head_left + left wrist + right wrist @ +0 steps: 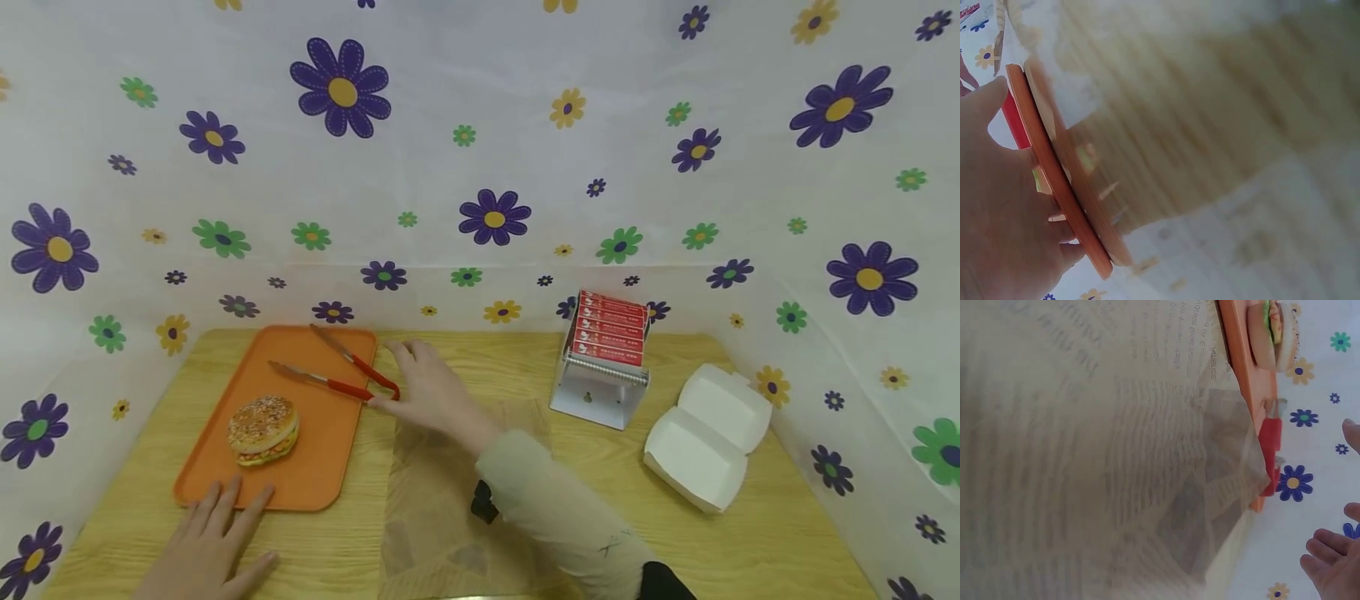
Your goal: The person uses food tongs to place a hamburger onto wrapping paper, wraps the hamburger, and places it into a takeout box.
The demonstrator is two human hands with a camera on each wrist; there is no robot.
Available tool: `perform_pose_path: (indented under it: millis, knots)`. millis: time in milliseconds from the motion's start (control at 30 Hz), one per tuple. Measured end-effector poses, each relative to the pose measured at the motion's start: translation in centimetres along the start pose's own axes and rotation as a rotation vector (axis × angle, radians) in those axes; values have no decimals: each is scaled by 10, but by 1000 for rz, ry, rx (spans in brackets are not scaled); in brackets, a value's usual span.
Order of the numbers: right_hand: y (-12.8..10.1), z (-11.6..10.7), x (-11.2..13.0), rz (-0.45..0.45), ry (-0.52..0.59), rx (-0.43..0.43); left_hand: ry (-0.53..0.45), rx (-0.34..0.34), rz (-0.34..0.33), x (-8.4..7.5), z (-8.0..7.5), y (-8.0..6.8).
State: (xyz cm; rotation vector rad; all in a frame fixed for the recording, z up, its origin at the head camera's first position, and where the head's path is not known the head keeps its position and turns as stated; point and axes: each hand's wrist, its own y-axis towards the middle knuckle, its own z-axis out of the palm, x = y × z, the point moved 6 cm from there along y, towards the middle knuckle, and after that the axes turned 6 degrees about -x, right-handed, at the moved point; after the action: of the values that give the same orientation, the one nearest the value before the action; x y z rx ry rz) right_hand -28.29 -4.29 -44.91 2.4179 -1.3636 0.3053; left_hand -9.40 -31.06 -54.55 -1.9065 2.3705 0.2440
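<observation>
An orange tray (322, 467) lies at the left of the table. On it sits a sesame-bun burger (262, 425), with red-handled tongs (348, 389) spread behind it, their joined end reaching past the tray's right edge. My left hand (210, 546) rests at the tray's near edge with fingers spread; the left wrist view shows the fingertips over the tray rim (1054, 169). By the joined end of the tongs is my right hand (435, 392), fingers extended, gripping nothing. The right wrist view has those loosely bent fingers (1325, 553) at its right edge.
Brown printed paper (427, 508) lies under my right forearm. Behind it to the right stands a metal holder (592, 398) with several red packets (611, 329). A white takeaway box (697, 454) lies with its lid raised at far right. Flowered cloth (420, 167) surrounds the table.
</observation>
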Motion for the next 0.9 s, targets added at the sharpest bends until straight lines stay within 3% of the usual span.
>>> perform_pose_path:
  millis: [567, 900]
  knots:
    - [20, 44, -3, 79, 87, 113, 26, 19, 4, -1, -3, 0]
    - [25, 56, -6, 92, 57, 152, 30, 14, 6, 2, 1, -1]
